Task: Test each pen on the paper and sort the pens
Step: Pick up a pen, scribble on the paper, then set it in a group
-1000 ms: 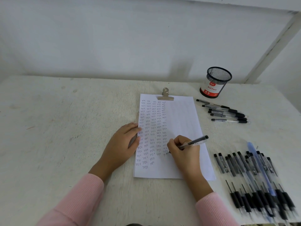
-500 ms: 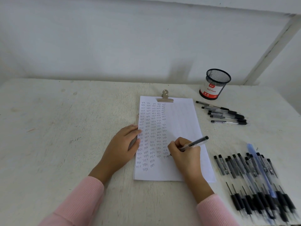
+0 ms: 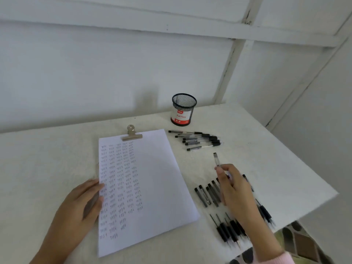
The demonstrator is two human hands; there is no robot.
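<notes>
1. the right hand (image 3: 234,189) pinched a pen (image 3: 216,160) right of centre, the pen's dark end poking up above the fingertips.
2. that hand hung over the large batch of pens (image 3: 209,195) at lower right.
3. the left hand (image 3: 83,202) lay flat, fingers relaxed, on the left edge of the paper (image 3: 156,178).
4. a smaller group of pens (image 3: 198,140) lay on the table (image 3: 47,159) just above the held pen, below the mesh cup (image 3: 183,109).

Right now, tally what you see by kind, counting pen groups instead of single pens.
Pen groups: 2, far group and near group
Held pen, in right hand: 1
Mesh pen cup: 1
Paper sheet: 1
Bulldog clip: 1
Total: 6
</notes>
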